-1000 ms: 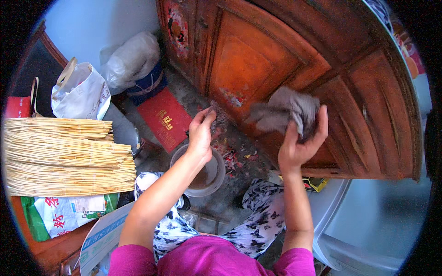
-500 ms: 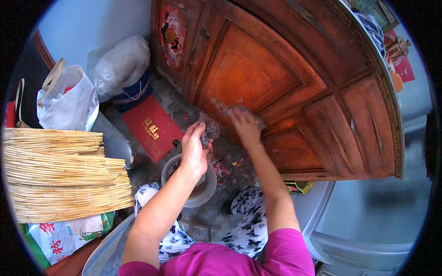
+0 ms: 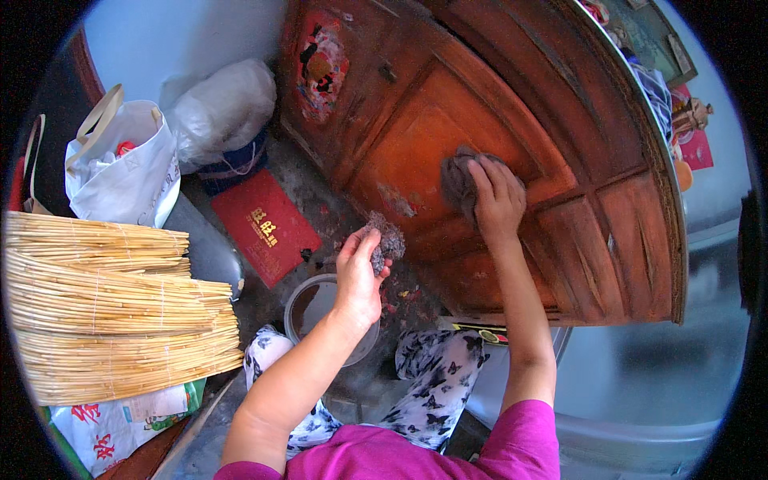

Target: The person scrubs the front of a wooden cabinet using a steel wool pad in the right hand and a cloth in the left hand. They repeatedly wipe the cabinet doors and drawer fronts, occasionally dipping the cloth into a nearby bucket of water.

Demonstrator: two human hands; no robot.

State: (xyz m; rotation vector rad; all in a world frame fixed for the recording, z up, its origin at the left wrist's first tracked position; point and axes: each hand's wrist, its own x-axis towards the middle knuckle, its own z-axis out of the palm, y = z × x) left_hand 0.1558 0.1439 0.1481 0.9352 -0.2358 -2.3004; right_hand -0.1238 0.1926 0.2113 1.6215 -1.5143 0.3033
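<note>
My right hand (image 3: 498, 198) presses a grey cloth (image 3: 458, 179) flat against the panel of a dark red wooden cabinet door (image 3: 416, 152). My left hand (image 3: 358, 272) holds a small grey scouring wad (image 3: 387, 238) just above a round basin (image 3: 314, 304) of murky water on the floor. The basin sits between my knees, in front of the cabinet's lower edge. A pale scuffed patch (image 3: 398, 200) shows on the door between the two hands.
A red flat packet (image 3: 264, 226) lies on the grey floor. Stacked bamboo mats (image 3: 104, 312) fill the left. A white bag (image 3: 120, 172) and a clear plastic bag (image 3: 224, 108) stand by the wall. A pale plastic bin (image 3: 640, 384) is at right.
My right hand has come down from mid-air with the cloth and now presses it on the door panel. My left hand has lifted the scouring wad slightly over the basin.
</note>
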